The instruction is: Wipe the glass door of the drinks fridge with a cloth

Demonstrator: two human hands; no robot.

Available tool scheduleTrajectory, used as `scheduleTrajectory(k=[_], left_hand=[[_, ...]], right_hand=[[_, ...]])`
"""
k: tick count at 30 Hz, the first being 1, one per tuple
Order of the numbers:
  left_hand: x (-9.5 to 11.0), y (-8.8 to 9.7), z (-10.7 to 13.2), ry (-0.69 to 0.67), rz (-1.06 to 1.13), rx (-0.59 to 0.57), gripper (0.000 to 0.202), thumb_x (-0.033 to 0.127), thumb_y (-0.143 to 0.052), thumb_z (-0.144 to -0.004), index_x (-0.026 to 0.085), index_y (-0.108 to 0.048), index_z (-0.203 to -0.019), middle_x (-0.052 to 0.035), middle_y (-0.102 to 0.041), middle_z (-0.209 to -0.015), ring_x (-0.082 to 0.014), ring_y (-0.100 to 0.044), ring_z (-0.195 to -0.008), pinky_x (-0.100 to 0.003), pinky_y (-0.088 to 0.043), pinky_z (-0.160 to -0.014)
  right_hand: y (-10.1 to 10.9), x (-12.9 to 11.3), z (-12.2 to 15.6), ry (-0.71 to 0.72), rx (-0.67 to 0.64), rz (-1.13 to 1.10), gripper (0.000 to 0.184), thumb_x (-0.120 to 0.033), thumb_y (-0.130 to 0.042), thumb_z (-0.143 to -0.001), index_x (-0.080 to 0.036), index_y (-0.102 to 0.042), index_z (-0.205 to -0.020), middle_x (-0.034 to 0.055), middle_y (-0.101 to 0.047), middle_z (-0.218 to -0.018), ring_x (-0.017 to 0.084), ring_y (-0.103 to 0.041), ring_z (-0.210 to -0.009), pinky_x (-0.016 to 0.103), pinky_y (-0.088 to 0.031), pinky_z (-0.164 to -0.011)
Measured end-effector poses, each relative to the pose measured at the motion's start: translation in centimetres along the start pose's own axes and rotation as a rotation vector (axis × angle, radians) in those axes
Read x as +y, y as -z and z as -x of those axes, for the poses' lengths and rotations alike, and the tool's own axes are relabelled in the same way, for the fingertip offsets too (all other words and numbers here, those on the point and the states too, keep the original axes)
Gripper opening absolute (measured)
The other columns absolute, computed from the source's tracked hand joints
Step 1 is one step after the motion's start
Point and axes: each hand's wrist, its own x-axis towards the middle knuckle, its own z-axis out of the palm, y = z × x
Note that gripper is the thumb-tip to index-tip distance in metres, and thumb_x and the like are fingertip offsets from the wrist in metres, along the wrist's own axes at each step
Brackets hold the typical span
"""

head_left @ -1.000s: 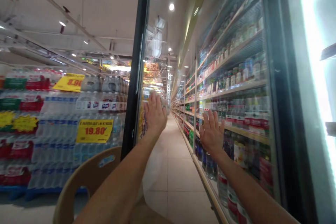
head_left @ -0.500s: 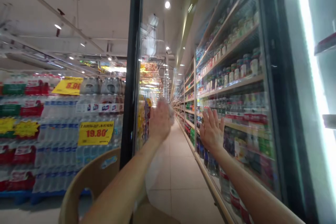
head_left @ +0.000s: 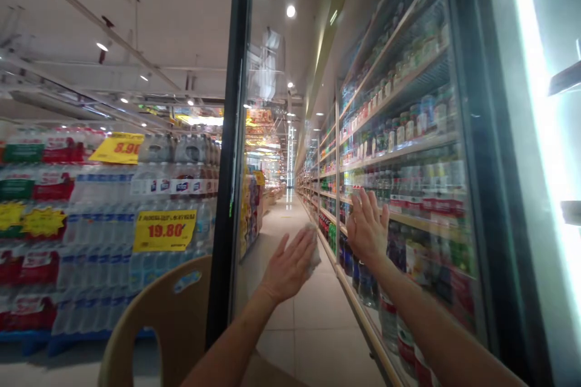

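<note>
A glass door with a black frame stands before me, and bottles and the aisle show through its pane. My left hand presses a pale, crumpled cloth against the glass at its lower middle. Its fingers lie fairly flat over the cloth, which peeks out past the fingertips and is otherwise covered. Higher and to the right, my right hand rests against the pane with its fingers outstretched and nothing visible in it.
A beige chair-like object with cut-out openings stands at lower left. Behind it are stacked packs of bottled water with yellow price signs. A bright light strip and dark shelf edges are at the right. The tiled floor runs beyond the glass.
My left hand has moved down and slightly right across the glass with the cloth, its fingers now tilted to the right. The right hand stays in nearly the same place.
</note>
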Motion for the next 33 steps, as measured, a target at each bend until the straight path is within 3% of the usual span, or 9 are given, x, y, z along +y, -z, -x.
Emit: scheduleTrajectory(k=[4, 6, 11, 13, 17, 19, 23, 29, 33], left_hand=[[-1.7, 0.2, 1.1, 0.436, -0.155, 0.126, 0.064, 0.017, -0.042, -0.086, 0.012, -0.018, -0.145, -0.0147, -0.027, -0.148, -0.02, -0.015, -0.14, -0.041, -0.015, -0.115], [-1.2, 0.0, 1.4, 0.518, -0.171, 0.13, 0.065, 0.016, -0.042, -0.085, 0.01, -0.018, -0.144, -0.0164, -0.023, -0.149, -0.022, -0.011, -0.141, -0.043, -0.016, -0.114], [2.5, -0.4, 3.7, -0.035, 0.043, -0.059, 0.059, 0.03, -0.048, -0.086, 0.017, -0.03, -0.141, -0.0095, -0.034, -0.146, -0.0189, -0.022, -0.139, -0.038, -0.014, -0.115], [1.9, 0.1, 5.1, 0.036, 0.01, -0.043, 0.059, 0.029, -0.047, -0.086, 0.017, -0.03, -0.141, -0.0098, -0.037, -0.144, -0.0181, -0.023, -0.138, -0.039, -0.013, -0.116], [0.1, 1.2, 6.6, 0.452, -0.177, 0.04, 0.064, 0.016, -0.042, -0.085, 0.011, -0.018, -0.144, -0.0167, -0.027, -0.147, -0.0213, -0.015, -0.14, -0.043, -0.018, -0.114], [1.1, 1.1, 6.3, 0.397, -0.159, 0.025, 0.064, 0.018, -0.043, -0.085, 0.01, -0.019, -0.144, -0.0168, -0.025, -0.148, -0.0222, -0.014, -0.14, -0.043, -0.019, -0.114], [3.6, 0.3, 5.3, -0.046, 0.034, -0.084, 0.057, 0.028, -0.045, -0.086, 0.017, -0.031, -0.141, -0.0084, -0.038, -0.143, -0.0178, -0.022, -0.139, -0.038, -0.014, -0.116], [0.4, 0.9, 5.0, 0.466, -0.158, 0.043, 0.066, 0.016, -0.043, -0.085, 0.011, -0.017, -0.145, -0.0165, -0.026, -0.148, -0.0208, -0.012, -0.141, -0.044, -0.015, -0.115], [1.4, 0.5, 3.2, 0.182, -0.04, -0.029, 0.063, 0.022, -0.045, -0.085, 0.013, -0.023, -0.143, -0.0124, -0.033, -0.146, -0.021, -0.015, -0.14, -0.042, -0.015, -0.115]], right_hand=[[-0.1, -0.1, 0.0, -0.001, 0.009, 0.024, 0.048, -0.028, -0.039, -0.088, -0.015, -0.043, -0.134, 0.0115, -0.042, -0.143, 0.025, -0.029, -0.137, 0.049, -0.018, -0.111], [-0.2, -0.1, 0.0, -0.002, 0.014, 0.026, 0.049, -0.029, -0.04, -0.088, -0.015, -0.043, -0.134, 0.0115, -0.042, -0.143, 0.025, -0.03, -0.137, 0.049, -0.017, -0.111], [-0.3, 0.1, 0.0, 0.003, 0.015, 0.01, 0.049, -0.028, -0.04, -0.087, -0.016, -0.041, -0.135, 0.0116, -0.043, -0.142, 0.024, -0.029, -0.137, 0.049, -0.018, -0.111], [-0.2, 0.2, 0.0, 0.01, 0.013, 0.01, 0.05, -0.028, -0.04, -0.088, -0.016, -0.041, -0.136, 0.012, -0.043, -0.142, 0.025, -0.028, -0.138, 0.049, -0.017, -0.111], [-0.3, 0.1, 0.1, -0.003, 0.006, 0.0, 0.051, -0.029, -0.04, -0.087, -0.017, -0.04, -0.137, 0.0121, -0.04, -0.144, 0.025, -0.026, -0.138, 0.05, -0.016, -0.112], [-0.3, 0.0, 0.0, -0.015, 0.0, -0.017, 0.052, -0.029, -0.039, -0.087, -0.017, -0.038, -0.138, 0.0117, -0.04, -0.144, 0.025, -0.026, -0.138, 0.05, -0.015, -0.112], [-0.3, 0.1, 0.1, -0.015, -0.012, -0.051, 0.056, -0.028, -0.038, -0.087, -0.019, -0.032, -0.141, 0.0113, -0.039, -0.145, 0.024, -0.024, -0.139, 0.05, -0.014, -0.112], [-0.3, 0.0, 0.1, -0.019, 0.002, -0.037, 0.055, -0.029, -0.039, -0.087, -0.018, -0.033, -0.141, 0.0114, -0.039, -0.145, 0.024, -0.024, -0.139, 0.05, -0.013, -0.112], [-0.2, 0.1, 0.0, -0.004, -0.001, -0.021, 0.054, -0.029, -0.04, -0.087, -0.018, -0.035, -0.14, 0.0113, -0.04, -0.144, 0.024, -0.025, -0.139, 0.049, -0.015, -0.112]])
